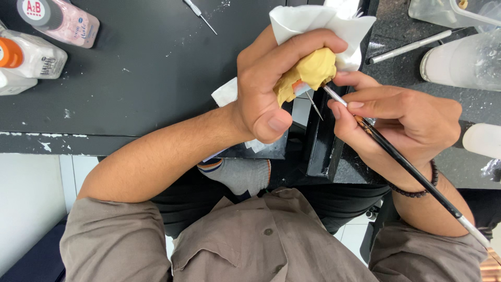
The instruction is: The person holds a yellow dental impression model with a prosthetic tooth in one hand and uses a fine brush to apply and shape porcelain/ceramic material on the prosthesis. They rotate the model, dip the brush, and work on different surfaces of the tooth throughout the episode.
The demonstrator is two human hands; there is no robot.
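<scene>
My left hand (pixel 266 86) grips a yellow plaster dental model (pixel 312 70) together with a white paper tissue (pixel 313 21), held above the edge of a black worktable (pixel 146 78). My right hand (pixel 402 122) holds a thin black-handled brush (pixel 412 169) like a pen, its metal ferrule and tip touching the model's lower right side. A fine metal pin (pixel 314 106) sticks down from under the model, between both hands.
Small bottles (pixel 39 49) lie at the table's top left. A metal probe (pixel 200 13) lies near the top middle. A long metal tool (pixel 409 47) and a clear plastic container (pixel 462 60) sit at the right. My grey-socked foot (pixel 237 175) shows below the table edge.
</scene>
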